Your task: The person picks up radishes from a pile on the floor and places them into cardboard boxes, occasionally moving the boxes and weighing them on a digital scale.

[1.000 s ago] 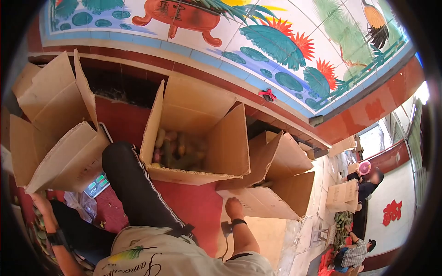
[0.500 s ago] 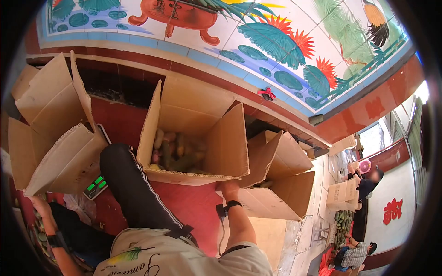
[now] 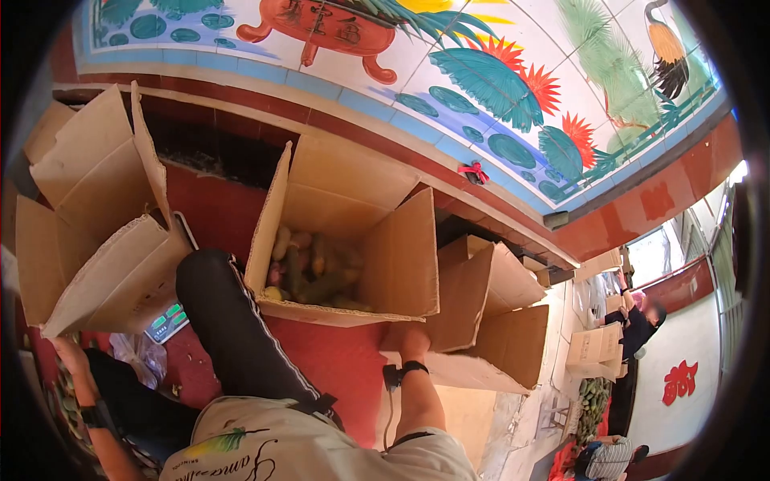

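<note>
My left hand [image 3: 73,362] reaches to the lower front corner of the left cardboard box [image 3: 112,272], its fingertips right at the edge and largely hidden. At the near left edge of the right cardboard box [image 3: 497,361], my right hand [image 3: 415,343] is closed with its fingers mostly out of sight behind the cardboard. Between these two stands an open middle box [image 3: 401,260], with long green and brownish vegetables [image 3: 321,280] lying in its bottom. A digital scale [image 3: 167,322] with a lit green display sits under the left box.
My bent leg [image 3: 224,321] is between the left and middle boxes. A clear plastic bag [image 3: 138,359] lies beside the scale. Behind the boxes runs a tiled, painted wall [image 3: 353,48]. At far right, one person [image 3: 640,325] is near another box; another person [image 3: 609,458] is beside piled green vegetables [image 3: 592,405].
The view has shifted slightly. My right hand and the right box sit a little lower and further right in view. My left hand stays at the left box's corner. The far person's arm is now raised.
</note>
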Available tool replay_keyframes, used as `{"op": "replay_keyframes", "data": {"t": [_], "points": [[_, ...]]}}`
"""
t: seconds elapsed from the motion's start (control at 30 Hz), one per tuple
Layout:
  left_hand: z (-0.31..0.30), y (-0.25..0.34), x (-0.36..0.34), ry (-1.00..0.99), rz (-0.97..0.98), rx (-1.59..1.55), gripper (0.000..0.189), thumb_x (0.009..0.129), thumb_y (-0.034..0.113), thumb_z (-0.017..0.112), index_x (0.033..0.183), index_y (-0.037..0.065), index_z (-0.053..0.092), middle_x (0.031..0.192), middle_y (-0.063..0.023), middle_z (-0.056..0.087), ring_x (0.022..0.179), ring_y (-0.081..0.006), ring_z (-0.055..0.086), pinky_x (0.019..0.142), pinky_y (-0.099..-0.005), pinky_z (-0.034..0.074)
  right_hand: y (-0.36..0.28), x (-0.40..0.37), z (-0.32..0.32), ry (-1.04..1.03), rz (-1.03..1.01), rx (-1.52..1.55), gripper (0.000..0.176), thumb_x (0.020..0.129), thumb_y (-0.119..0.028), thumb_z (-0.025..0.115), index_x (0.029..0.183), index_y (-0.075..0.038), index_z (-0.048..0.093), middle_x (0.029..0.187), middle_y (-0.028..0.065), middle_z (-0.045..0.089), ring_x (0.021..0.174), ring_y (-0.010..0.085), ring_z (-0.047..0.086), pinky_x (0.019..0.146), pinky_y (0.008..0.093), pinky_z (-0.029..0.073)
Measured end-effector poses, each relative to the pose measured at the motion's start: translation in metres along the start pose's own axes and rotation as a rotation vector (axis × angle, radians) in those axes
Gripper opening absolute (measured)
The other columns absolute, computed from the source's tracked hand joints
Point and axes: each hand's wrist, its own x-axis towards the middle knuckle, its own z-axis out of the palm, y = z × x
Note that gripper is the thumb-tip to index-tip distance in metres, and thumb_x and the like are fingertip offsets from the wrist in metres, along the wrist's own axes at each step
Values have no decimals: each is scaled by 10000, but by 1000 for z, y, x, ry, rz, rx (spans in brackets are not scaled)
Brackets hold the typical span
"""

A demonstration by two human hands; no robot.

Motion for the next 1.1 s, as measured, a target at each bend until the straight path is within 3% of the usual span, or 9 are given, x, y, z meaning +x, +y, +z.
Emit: {"op": "replay_keyframes", "data": {"t": [0.4, 0.47, 0.57, 0.67, 0.8, 0.87, 0.93, 1.0, 1.1], "points": [[-12, -9, 13, -72, -139, -61, 582, 904, 481, 291, 1305, 60, 275, 1257, -113, 382, 1151, -222, 376, 972, -360, 295, 126, -126, 86, -350, 593, -2, 235, 714, -225, 555, 890, -88, 631, 941, 101, 626, 845, 236, 623, 666, 352, 508], [-15, -15, 14, -78, -126, -87, 562, 904, 481, 295, 1252, 41, 341, 1188, -93, 441, 1072, -200, 432, 907, -334, 348, 113, -123, 45, -405, 569, 134, 243, 718, -205, 539, 904, -80, 632, 972, 127, 615, 892, 263, 608, 718, 369, 497], [-21, -24, 18, -153, -120, -81, 546, 894, 504, 304, 1176, 47, 403, 1072, -60, 504, 958, -171, 478, 780, -297, 385, 77, -89, 32, -518, 368, 258, 393, 696, -294, 565, 996, -42, 593, 1018, 183, 581, 985, 312, 547, 830, 404, 441], [-18, -33, 16, -126, -8, 21, 476, 901, 492, 295, 1053, 78, 473, 948, -31, 543, 847, -120, 495, 621, -252, 371, 8, -58, 24, -335, -83, 440, 398, 735, -342, 532, 1022, -70, 576, 1026, 185, 571, 988, 337, 526, 841, 390, 423], [-27, -28, 19, -244, -69, -3, 486, 907, 484, 278, 1094, 71, 453, 981, -39, 538, 881, -117, 492, 634, -245, 368, -108, -35, -29, -399, -545, 562, 331, 781, -316, 514, 1017, -93, 579, 1011, 174, 576, 958, 315, 539, 824, 408, 423], [-31, -19, 13, -392, -79, 22, 504, 910, 480, 273, 1136, 60, 438, 1026, -47, 534, 920, -123, 491, 664, -245, 373, -159, -26, -33, -158, -984, 546, 286, 784, -289, 523, 977, -88, 589, 929, 165, 600, 864, 320, 570, 763, 391, 457], [0, 19, -20, -242, -102, 4, 551, 914, 470, 260, 1230, 32, 373, 1147, -73, 499, 1035, -155, 474, 805, -264, 367, -207, -20, -34, -46, -1117, 530, 247, 790, -234, 520, 961, -67, 585, 895, 158, 604, 846, 306, 579, 752, 385, 458], [-11, 5, -12, -264, -101, -27, 592, 911, 478, 250, 1282, 22, 317, 1236, -93, 446, 1130, -186, 427, 931, -292, 301, -226, -52, -133, -276, -964, 762, 218, 806, -195, 512, 949, -44, 580, 905, 156, 601, 849, 302, 579, 746, 376, 457], [-1, 20, -21, -297, -90, -16, 620, 898, 506, 256, 1288, 27, 310, 1268, -96, 417, 1169, -186, 389, 956, -316, 280, -268, -54, -150, -270, -993, 787, 240, 810, -197, 517, 983, -37, 566, 938, 161, 594, 859, 315, 576, 754, 371, 453]]}}
